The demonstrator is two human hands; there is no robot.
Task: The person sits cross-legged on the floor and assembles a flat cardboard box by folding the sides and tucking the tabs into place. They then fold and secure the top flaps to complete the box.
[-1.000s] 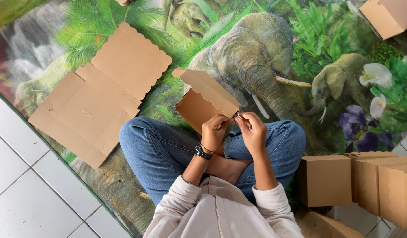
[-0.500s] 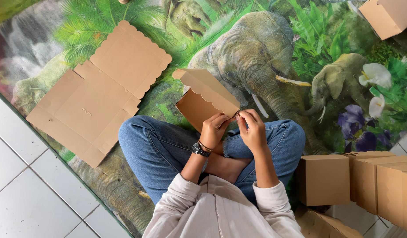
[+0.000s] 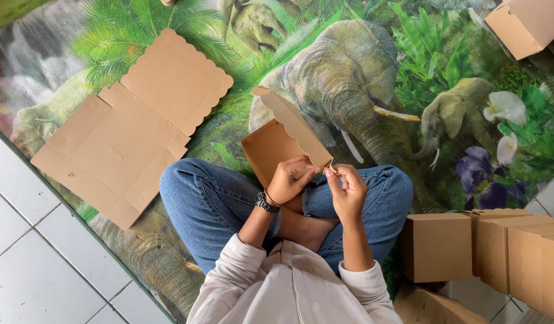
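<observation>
Your left hand (image 3: 292, 180) and right hand (image 3: 347, 191) both pinch one corner of the half-folded cardboard box (image 3: 283, 139), held above your crossed legs with its scalloped flap tilted up. Wrists bend inward, fingertips nearly meeting; the corner itself is hidden beneath them. A flat box blank (image 3: 130, 129) lies just left on the elephant mat (image 3: 379, 78); finished boxes (image 3: 463, 243) stand at right, cut off.

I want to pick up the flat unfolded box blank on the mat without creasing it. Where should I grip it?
Probably pinch the flat cardboard blank on a straight outer edge toward the tiled floor, not its scalloped flap; that edge looks firmer and lies unobstructed.
</observation>
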